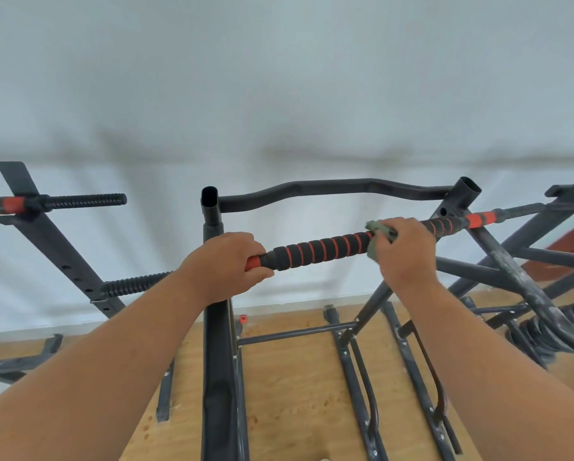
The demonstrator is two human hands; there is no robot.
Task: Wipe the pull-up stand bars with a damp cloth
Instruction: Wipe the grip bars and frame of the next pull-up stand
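Head view, step: mid-wipe on the padded bar (319, 249), by the look of it; the person is working along its foam grip.
Head view, left hand (227, 264): fingers wrapped round the bar's near end, steadying it.
Head view, right hand (403, 249): curled over the bar further along, pressing the cloth (380, 229) around the foam.
Head view, cloth: dull green, bunched, mostly hidden under the fingers; whether it is damp I cannot tell.
Head view, bar: ribbed black foam with an orange spiral stripe, soft-looking, running up to the right.
Head view, stand: dark metal tubes, open-topped uprights (209, 207), a curved top bar (329, 189) behind, over a wooden floor (299, 400).
Next move: probably sliding the cloth along the foam, twisting to reach the grooves, with the left hand keeping hold.
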